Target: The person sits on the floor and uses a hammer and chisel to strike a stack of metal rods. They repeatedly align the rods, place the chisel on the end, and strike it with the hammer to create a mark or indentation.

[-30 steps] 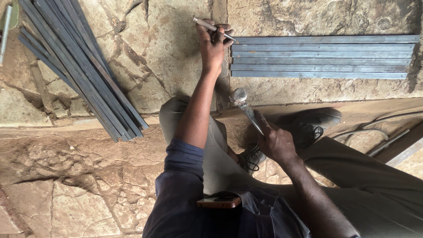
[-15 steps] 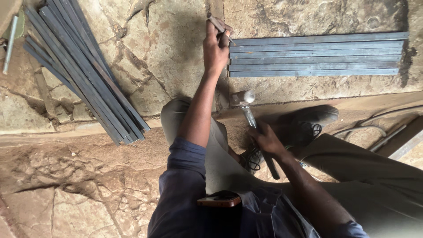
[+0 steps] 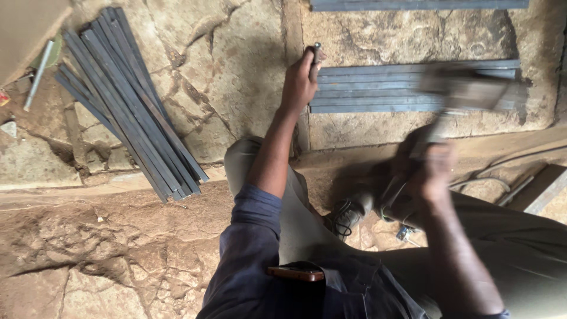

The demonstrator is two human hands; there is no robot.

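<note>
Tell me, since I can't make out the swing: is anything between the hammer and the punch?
Nothing visible. The right hand holds the blurred hammer over the flat bars; the left hand holds the punch at their end.

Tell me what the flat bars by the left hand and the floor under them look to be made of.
Flat bars: probably bare steel, judging by the dull grey-blue sheen and straight, thin edges. Floor: seemingly rough natural stone, tan, cracked and dusty. The left hand grips a small rod that looks metallic.
</note>
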